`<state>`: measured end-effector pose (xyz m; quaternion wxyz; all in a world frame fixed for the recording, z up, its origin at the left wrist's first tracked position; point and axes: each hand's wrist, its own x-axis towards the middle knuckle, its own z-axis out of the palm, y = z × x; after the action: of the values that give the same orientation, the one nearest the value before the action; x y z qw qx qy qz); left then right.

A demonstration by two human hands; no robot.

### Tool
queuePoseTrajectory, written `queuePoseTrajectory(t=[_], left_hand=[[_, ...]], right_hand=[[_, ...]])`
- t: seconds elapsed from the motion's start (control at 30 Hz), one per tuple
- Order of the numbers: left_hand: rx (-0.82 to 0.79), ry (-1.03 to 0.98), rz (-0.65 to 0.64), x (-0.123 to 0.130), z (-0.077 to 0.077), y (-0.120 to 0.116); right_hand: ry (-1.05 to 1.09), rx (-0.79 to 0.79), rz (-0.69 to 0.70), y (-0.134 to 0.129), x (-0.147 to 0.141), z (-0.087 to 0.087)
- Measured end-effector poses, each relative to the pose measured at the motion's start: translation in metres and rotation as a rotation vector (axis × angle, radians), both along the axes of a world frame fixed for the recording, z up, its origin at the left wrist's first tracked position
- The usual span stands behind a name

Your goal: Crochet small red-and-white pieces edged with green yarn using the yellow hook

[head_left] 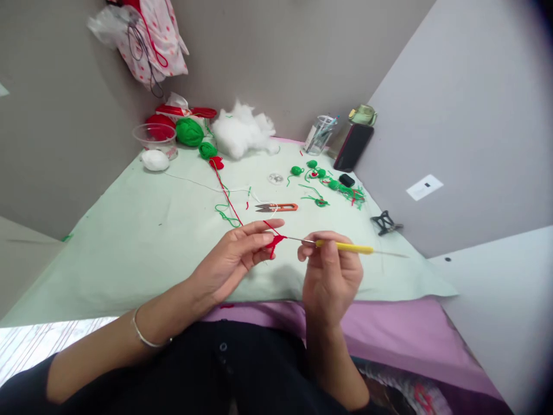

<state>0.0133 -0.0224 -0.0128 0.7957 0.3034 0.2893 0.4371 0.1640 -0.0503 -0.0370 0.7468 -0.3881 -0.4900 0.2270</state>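
Between the thumb and fingers of my left hand (235,253) is a small piece of red crochet work (276,241). Red yarn (227,195) runs from it over that hand and back across the table to a small red bundle (216,163). My right hand (332,274) grips a crochet hook with a yellow handle (354,248). Its thin metal shaft points left, and the tip meets the red piece at a loop. Exactly how the loop sits on the tip is too small to tell.
Orange thread snips (285,207) lie just beyond my hands. Green crocheted pieces (319,173) are at the right, near a phone (354,147) and a cup of tools (320,135). White stuffing (244,134), green yarn balls (189,132) and a plastic tub (154,134) stand at the back.
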Motion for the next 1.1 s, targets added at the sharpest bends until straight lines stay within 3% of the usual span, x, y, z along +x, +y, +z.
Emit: queuePoseTrajectory(t=[0.07,0.13,0.23,0.3,0.43,0.53,0.6,0.7,0.8,0.87,0.93,1.03,1.1], left_hand=[[0.139,0.061,0.077,0.002,-0.002,-0.002],[0.239,0.097,0.134,0.004,-0.004,-0.006],[0.195,0.061,0.09,0.005,-0.004,-0.009],[0.12,0.027,0.022,0.004,-0.001,-0.008],[0.069,0.018,-0.068,-0.001,0.007,-0.003],[0.078,0.03,-0.079,-0.005,0.01,-0.001],[0.121,0.055,-0.037,-0.006,0.009,-0.002],[0.172,0.073,0.048,-0.003,0.007,-0.005],[0.068,0.007,0.022,0.0,0.005,-0.006],[-0.04,-0.038,-0.052,0.0,0.005,-0.005],[-0.102,-0.056,-0.1,-0.002,0.006,-0.003],[-0.065,-0.044,-0.065,-0.003,0.008,-0.002],[0.0,-0.013,-0.03,-0.003,0.008,-0.003]], right_hand=[[-0.065,-0.022,0.044,0.0,-0.001,0.0],[-0.312,0.049,-0.027,0.0,-0.005,-0.004],[-0.503,0.196,-0.176,0.0,-0.01,-0.01],[-0.394,0.168,-0.141,0.0,-0.009,-0.009],[-0.074,-0.038,0.141,0.0,0.0,0.001],[-0.058,-0.064,0.217,-0.004,0.006,0.006],[-0.232,-0.021,0.132,-0.007,0.006,0.004],[-0.623,0.169,-0.075,-0.008,0.003,-0.005],[-0.782,0.303,-0.244,-0.007,0.0,-0.012],[-0.678,0.265,-0.233,-0.007,-0.001,-0.011],[-0.456,0.194,-0.127,-0.006,0.0,-0.006],[-0.141,0.097,0.06,-0.003,0.001,0.001],[-0.084,0.057,0.133,-0.001,0.0,0.003]])
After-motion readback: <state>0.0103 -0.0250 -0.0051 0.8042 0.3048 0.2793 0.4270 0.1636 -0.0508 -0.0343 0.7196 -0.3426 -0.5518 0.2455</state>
